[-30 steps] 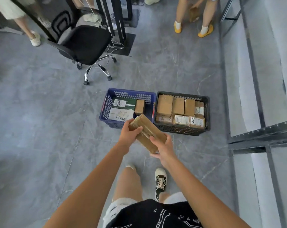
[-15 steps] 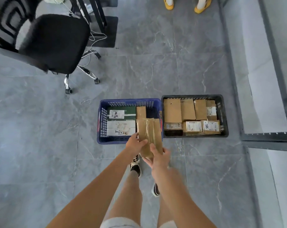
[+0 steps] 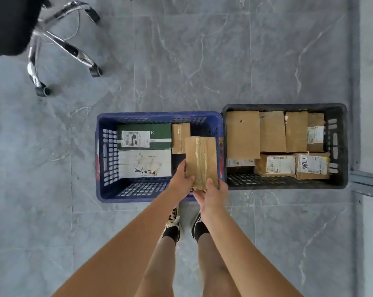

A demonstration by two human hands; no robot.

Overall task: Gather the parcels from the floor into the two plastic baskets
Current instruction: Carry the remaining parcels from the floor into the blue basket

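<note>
1. My left hand and right hand both grip a taped cardboard parcel over the blue basket, right side.
2. Below it: green box, white box, small parcel.
3. Black basket touches on the right, nearly full.
4. Office chair stands far left.

Your parcel over the blue basket

Your left hand and right hand grip a taped brown parcel above the blue basket.

light: bright, even, soft | shadows: faint | focus: sharp centre | edges: wide-angle bend, slight blur
</note>
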